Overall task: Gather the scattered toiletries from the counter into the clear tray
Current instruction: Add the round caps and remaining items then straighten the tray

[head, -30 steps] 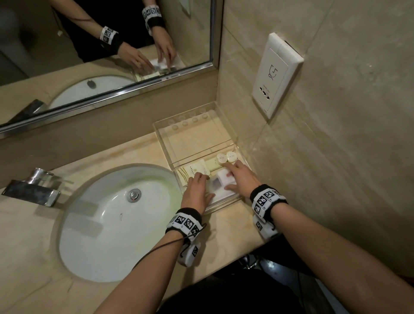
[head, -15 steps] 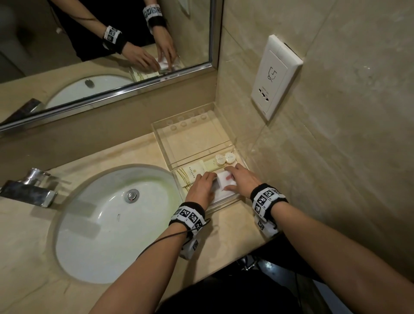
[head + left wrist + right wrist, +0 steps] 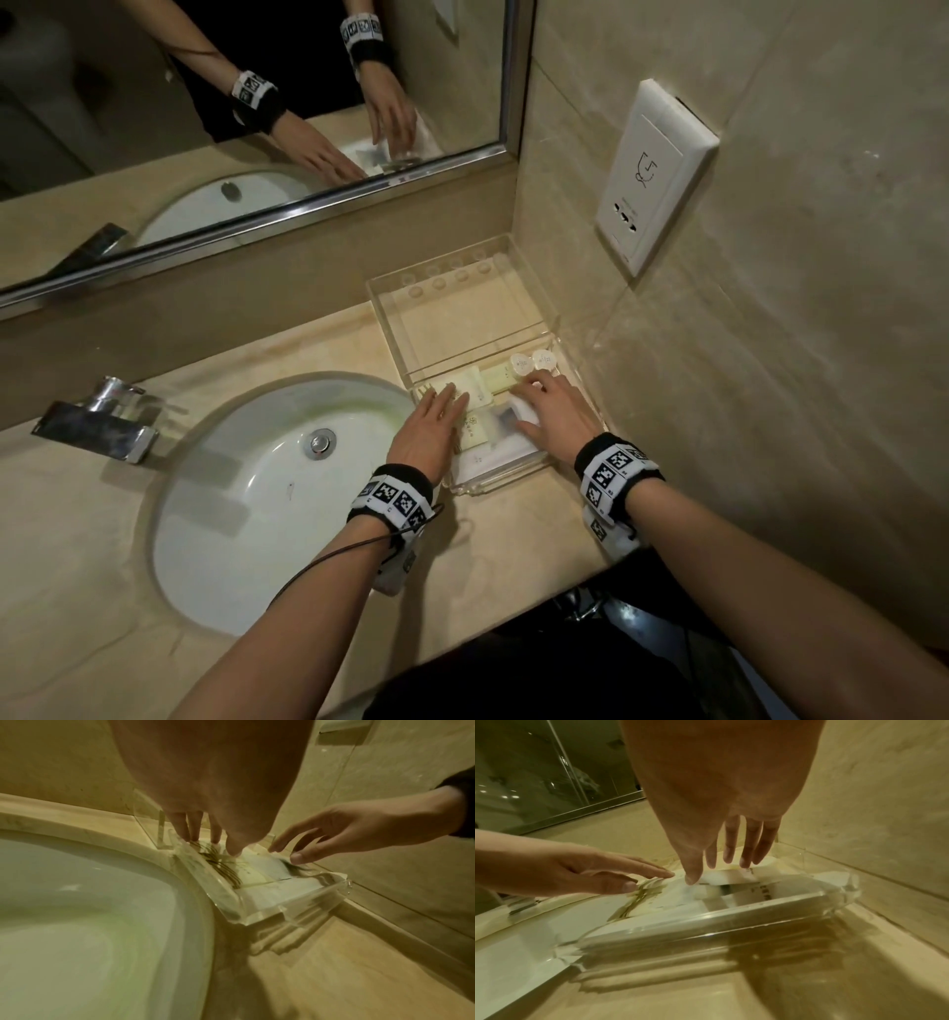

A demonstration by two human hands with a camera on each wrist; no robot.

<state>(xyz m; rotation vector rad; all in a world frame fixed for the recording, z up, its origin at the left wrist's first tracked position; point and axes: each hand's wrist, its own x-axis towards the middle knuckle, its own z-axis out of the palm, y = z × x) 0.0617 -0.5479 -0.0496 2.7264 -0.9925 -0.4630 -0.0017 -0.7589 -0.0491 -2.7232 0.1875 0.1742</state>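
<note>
Hands flat, grip slack, over tray packets; only head view shows 2 round caps.

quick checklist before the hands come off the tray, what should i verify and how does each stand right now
1. Left hand free of any grip: ok, fingers straight over the packets.
2. Right hand free of any grip: ok, fingers spread, tips on the white packet.
3. Packets inside the clear tray walls: ok.
4. Two round white caps in the tray's far right corner: ok.
5. Counter near the tray free of stray toiletries: ok in the head view; behind the arms, cannot tell.
6. Packets lying flat: cannot tell.
</note>
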